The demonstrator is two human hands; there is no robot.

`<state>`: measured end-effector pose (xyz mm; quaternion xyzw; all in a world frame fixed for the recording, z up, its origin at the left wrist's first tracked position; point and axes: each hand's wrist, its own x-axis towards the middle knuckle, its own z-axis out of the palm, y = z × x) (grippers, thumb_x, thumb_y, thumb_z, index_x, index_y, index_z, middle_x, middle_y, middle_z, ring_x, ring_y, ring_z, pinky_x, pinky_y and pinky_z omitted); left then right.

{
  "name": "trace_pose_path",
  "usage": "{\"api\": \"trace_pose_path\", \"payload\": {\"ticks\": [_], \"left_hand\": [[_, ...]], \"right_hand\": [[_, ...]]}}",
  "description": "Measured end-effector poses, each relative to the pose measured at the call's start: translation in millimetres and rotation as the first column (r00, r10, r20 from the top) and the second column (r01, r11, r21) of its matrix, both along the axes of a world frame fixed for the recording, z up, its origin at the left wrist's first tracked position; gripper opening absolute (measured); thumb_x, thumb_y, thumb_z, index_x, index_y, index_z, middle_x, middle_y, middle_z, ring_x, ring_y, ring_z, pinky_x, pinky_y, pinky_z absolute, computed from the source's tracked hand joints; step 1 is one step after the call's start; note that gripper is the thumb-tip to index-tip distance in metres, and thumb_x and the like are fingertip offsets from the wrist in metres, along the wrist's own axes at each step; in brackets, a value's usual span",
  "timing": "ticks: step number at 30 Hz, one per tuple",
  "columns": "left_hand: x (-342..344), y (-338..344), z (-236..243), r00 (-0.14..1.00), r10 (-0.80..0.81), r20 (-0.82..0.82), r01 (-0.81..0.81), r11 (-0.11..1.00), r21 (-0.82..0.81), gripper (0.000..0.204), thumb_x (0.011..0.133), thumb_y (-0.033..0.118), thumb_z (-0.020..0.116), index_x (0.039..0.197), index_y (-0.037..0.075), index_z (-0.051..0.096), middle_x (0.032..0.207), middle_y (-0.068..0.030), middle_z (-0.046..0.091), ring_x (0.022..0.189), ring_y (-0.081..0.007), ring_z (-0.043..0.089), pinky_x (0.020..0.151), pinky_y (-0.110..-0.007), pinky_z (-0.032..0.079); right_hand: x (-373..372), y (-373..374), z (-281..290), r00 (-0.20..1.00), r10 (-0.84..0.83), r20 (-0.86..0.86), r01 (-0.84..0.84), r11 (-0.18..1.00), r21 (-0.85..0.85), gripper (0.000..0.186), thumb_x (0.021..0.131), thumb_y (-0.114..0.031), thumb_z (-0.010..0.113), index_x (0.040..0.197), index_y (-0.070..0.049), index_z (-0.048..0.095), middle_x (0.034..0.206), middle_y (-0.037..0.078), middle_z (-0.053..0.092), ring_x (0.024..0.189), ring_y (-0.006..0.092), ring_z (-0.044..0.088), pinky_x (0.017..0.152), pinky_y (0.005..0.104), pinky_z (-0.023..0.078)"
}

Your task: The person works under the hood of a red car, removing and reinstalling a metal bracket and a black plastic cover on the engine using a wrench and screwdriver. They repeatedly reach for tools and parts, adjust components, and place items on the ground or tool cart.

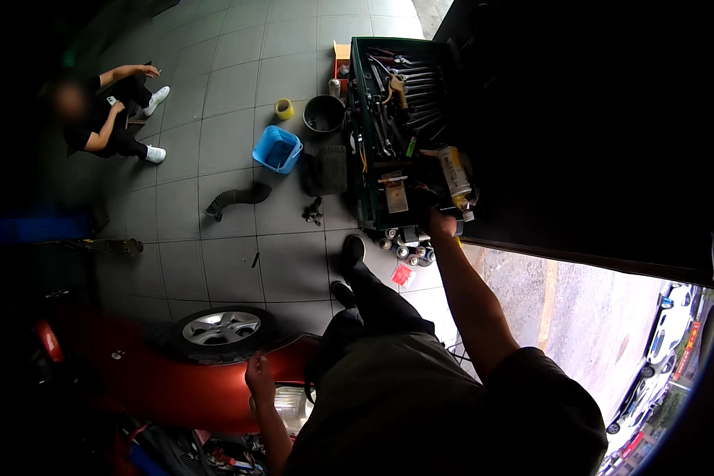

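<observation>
My right arm stretches forward to the near corner of a dark green tool tray (360,208). My right hand (444,225) is at that corner, its fingers lost in shadow among the contents. Right beside it lies a clear plastic bottle (454,173) with a pale label and white cap. Several wrenches (422,97) line the tray's far part, with a tan-handled tool (396,91) on top. My left hand (259,376) is curled closed above the red car's fender (206,389), near the headlight (293,406); what it holds, if anything, cannot be made out.
A blue bucket (277,149), black tub (324,115), yellow roll (284,109) and ribbed black hose (238,198) are on the tiled floor. Several spray cans (404,251) stand below the tray. Another person (107,119) sits at the far left. The car's wheel (220,327) is left of my legs.
</observation>
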<state>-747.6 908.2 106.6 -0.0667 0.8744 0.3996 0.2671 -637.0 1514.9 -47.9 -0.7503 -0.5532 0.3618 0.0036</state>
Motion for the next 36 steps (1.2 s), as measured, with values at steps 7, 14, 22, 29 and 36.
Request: {"api": "trace_pose_path", "payload": {"ticks": [7, 14, 22, 29, 36], "left_hand": [[-81.2, 115.4, -3.2, 0.971, -0.238, 0.035, 0.236, 0.971, 0.044, 0.031, 0.1, 0.02, 0.061, 0.121, -0.002, 0.065, 0.106, -0.0105, 0.071, 0.096, -0.0148, 0.067, 0.087, -0.03, 0.052], [-153.8, 287.8, -12.6, 0.657, -0.748, -0.094, 0.754, 0.651, 0.093, 0.041, 0.091, 0.019, 0.07, 0.127, 0.0, 0.061, 0.114, -0.0157, 0.07, 0.103, -0.0279, 0.069, 0.093, -0.037, 0.052], [-116.3, 493.3, -54.3, -0.117, -0.927, -0.357, 0.937, 0.016, -0.349, 0.108, 0.073, 0.047, 0.084, 0.158, 0.017, 0.023, 0.159, -0.0225, 0.028, 0.141, -0.0437, 0.033, 0.116, -0.058, 0.025], [-96.8, 527.5, -87.3, -0.238, -0.931, -0.276, 0.85, -0.063, -0.523, 0.123, 0.068, 0.063, 0.082, 0.16, 0.021, 0.013, 0.159, -0.0254, 0.023, 0.144, -0.0443, 0.028, 0.116, -0.066, 0.018], [-97.3, 536.8, -87.2, -0.254, -0.941, -0.226, 0.808, -0.078, -0.583, 0.122, 0.068, 0.062, 0.082, 0.159, 0.02, 0.012, 0.15, -0.0219, 0.033, 0.141, -0.0424, 0.031, 0.116, -0.067, 0.017]], "right_hand": [[33.9, 1.2, -22.9, 0.989, 0.107, -0.106, -0.104, 0.994, 0.03, 0.049, 0.09, -0.044, 0.058, 0.1, 0.001, 0.073, 0.088, 0.022, 0.074, 0.086, 0.0335, 0.073, 0.077, 0.042, 0.058], [37.1, -52.5, 70.4, 0.833, -0.221, -0.507, 0.1, 0.962, -0.255, 0.03, 0.095, -0.021, 0.059, 0.11, 0.004, 0.064, 0.081, 0.01, 0.069, 0.064, 0.0175, 0.068, 0.056, 0.0304, 0.055], [59.3, -121.6, 104.9, 0.773, -0.429, -0.468, 0.328, 0.901, -0.283, 0.029, 0.097, -0.021, 0.059, 0.11, 0.004, 0.065, 0.085, 0.011, 0.069, 0.068, 0.0173, 0.067, 0.061, 0.0308, 0.054], [41.8, -169.7, 72.5, 0.698, -0.519, -0.493, 0.4, 0.854, -0.333, 0.028, 0.1, -0.019, 0.059, 0.113, 0.005, 0.063, 0.087, 0.01, 0.068, 0.071, 0.0163, 0.065, 0.064, 0.0299, 0.053], [25.5, -162.4, 69.6, 0.758, -0.437, -0.485, 0.353, 0.899, -0.259, 0.028, 0.098, -0.018, 0.058, 0.111, 0.005, 0.064, 0.086, 0.011, 0.069, 0.07, 0.0155, 0.064, 0.064, 0.0301, 0.052]]}}
